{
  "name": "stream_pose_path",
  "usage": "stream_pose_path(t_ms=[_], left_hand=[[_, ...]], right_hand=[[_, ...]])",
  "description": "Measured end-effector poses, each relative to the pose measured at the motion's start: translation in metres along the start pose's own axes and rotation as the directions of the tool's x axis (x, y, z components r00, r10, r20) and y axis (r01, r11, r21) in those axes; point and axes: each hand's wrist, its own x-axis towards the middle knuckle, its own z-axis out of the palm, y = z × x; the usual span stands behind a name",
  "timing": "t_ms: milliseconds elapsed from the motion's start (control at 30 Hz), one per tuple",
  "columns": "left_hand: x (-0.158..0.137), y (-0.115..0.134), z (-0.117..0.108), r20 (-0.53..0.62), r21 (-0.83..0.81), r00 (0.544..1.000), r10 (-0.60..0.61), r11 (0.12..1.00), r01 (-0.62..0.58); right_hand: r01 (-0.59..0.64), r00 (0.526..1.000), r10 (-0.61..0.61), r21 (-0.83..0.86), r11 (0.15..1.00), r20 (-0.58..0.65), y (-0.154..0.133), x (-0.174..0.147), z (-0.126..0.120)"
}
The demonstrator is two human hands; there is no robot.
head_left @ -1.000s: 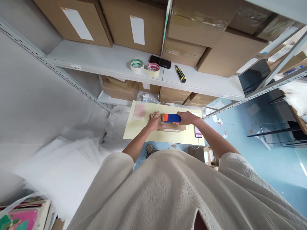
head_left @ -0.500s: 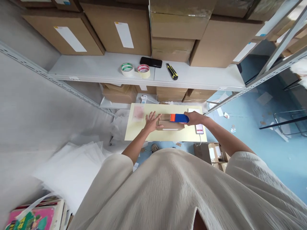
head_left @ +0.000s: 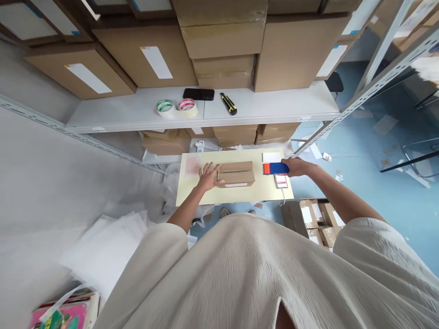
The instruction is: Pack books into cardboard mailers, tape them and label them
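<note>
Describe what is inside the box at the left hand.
The inside of the box cannot be seen: its top flaps meet along the middle and cover it. Only the outside shows, with the left hand touching its left end.

Appears matt on the oblong brown cardboard box, smooth on the elongated blue-and-orange plastic tape dispenser.

We can read no text: the box label at eleven o'clock and the shelf tag at two are illegible.
</note>
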Motion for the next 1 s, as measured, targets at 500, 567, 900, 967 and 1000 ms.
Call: stream_pose_path(t_ms=[500,567,900,967,1000], left_hand=[[0.002,0.013,-0.01,0.081,0.066,0.995,-0.059,0.996,0.054],[0.002,0.012,-0.012,0.11,0.078,0.992,-0.061,0.996,0.052],[0.009,0.008,-0.021,0.201,0.166,0.977,-0.074,0.985,0.04],[0.009,0.008,-0.02,0.192,0.158,0.979,-0.068,0.987,0.037],[0.008,0.007,-0.019,0.189,0.149,0.98,-0.065,0.988,0.036]], right_hand=[[0.079,0.996,-0.079,0.002,0.997,-0.051,-0.041,0.069,0.03],[0.094,0.995,-0.095,-0.042,0.995,-0.037,-0.043,0.079,0.026],[0.078,0.996,-0.085,-0.233,0.969,-0.02,-0.074,0.11,0.032],[0.056,0.998,-0.059,-0.145,0.988,-0.01,-0.074,0.111,0.044],[0.038,0.999,-0.039,-0.081,0.996,-0.018,-0.071,0.112,0.049]])
